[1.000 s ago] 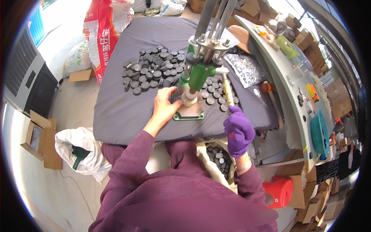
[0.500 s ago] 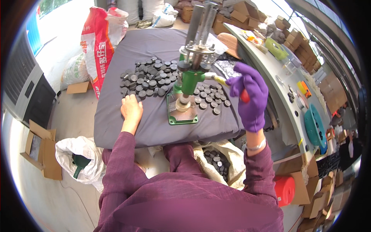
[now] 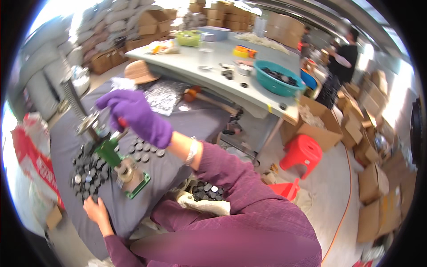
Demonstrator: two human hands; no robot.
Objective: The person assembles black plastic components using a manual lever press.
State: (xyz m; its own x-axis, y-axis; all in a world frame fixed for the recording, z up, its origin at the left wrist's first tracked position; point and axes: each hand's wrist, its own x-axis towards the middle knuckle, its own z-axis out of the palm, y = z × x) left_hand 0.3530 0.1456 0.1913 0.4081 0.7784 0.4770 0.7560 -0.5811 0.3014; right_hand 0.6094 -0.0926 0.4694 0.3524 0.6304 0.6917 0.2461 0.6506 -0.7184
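Note:
A green hand press [image 3: 109, 152] with a spring column stands on the grey cloth-covered table, tilted in the picture. My right hand [image 3: 140, 118], in a purple knitted glove, is closed round the press lever; a bit of its red handle [image 3: 122, 122] shows under the fingers. My bare left hand [image 3: 96, 212] rests on the cloth at the near edge of a heap of small round black caps [image 3: 90, 174]. Its thumb and fingers look apart, and I see nothing held. A smaller group of caps [image 3: 141, 150] lies on the press's other side.
An open sack of black caps [image 3: 205, 205] stands beside my leg. A long table [image 3: 178, 60] behind carries a teal basin [image 3: 276, 80] of black pieces. A red stool [image 3: 301, 153], a mallet [image 3: 209, 99] and cardboard boxes [image 3: 378, 196] are to the right. A person [image 3: 344, 58] stands far off.
The view has swung to the right, so the press and both hands now appear further left and tilted. My right hand stays on the lever, my left by the heap.

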